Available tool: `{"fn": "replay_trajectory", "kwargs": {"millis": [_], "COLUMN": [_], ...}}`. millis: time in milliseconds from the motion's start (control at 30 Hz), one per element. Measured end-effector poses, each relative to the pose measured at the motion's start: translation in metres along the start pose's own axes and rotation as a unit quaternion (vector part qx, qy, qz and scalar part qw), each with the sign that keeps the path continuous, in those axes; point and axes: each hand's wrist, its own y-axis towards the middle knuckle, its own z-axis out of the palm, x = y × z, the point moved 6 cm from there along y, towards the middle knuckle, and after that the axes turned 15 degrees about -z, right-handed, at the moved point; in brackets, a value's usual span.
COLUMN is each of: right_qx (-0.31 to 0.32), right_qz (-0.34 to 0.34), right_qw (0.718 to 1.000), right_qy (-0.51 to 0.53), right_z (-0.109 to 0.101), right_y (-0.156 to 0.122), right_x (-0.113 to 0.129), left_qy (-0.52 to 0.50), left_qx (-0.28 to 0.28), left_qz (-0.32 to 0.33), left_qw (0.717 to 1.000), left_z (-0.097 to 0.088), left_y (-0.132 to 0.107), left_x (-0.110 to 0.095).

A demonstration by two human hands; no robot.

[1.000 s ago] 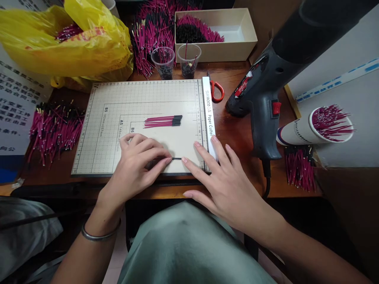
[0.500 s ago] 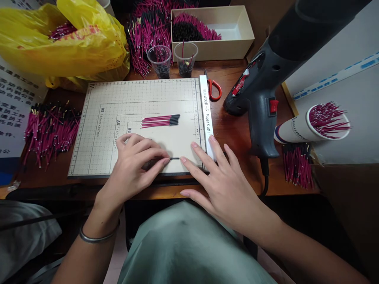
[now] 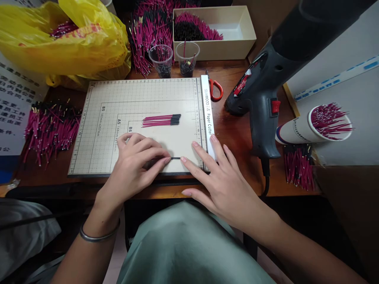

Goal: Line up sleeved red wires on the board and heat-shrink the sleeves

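My left hand (image 3: 139,157) rests over the paper cutter board (image 3: 166,90), thumb and forefinger pinched on a thin black-sleeved wire (image 3: 175,158). Only a short black length of it shows; the rest is hidden by the fingers. At its right tip lies the forefinger of my right hand (image 3: 219,177), which is spread open with other fingertips on the cutter's ruler edge and white bar (image 3: 208,114). Farther up the board, several magenta wires with black sleeves (image 3: 161,120) lie side by side in a row.
Two clear cups (image 3: 162,65) of small black pieces stand behind the board, near a cardboard box (image 3: 225,51) of wires. Red-handled scissors (image 3: 217,90) and a large heat gun (image 3: 260,98) are on the right, with a paper cup (image 3: 296,128). A yellow bag (image 3: 89,51) sits left.
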Motion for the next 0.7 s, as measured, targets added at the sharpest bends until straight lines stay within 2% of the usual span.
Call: {"fn": "replay_trajectory", "kwargs": {"millis": [400, 700], "right_qx": [-0.006, -0.01], "right_qz": [-0.003, 0.03], "right_qw": [1.0, 1.0], "right_qy": [-0.021, 0.004], "right_z": [-0.0005, 0.002], "right_y": [0.0013, -0.0007], "right_x": [0.0004, 0.0024], "left_qy": [-0.005, -0.022], "left_qx": [-0.008, 0.008], "left_qz": [-0.013, -0.043], "left_qw": [1.0, 0.999], "left_z": [0.0002, -0.0006], "left_y": [0.0003, 0.0012], "left_x": [0.0018, 0.0015]}}
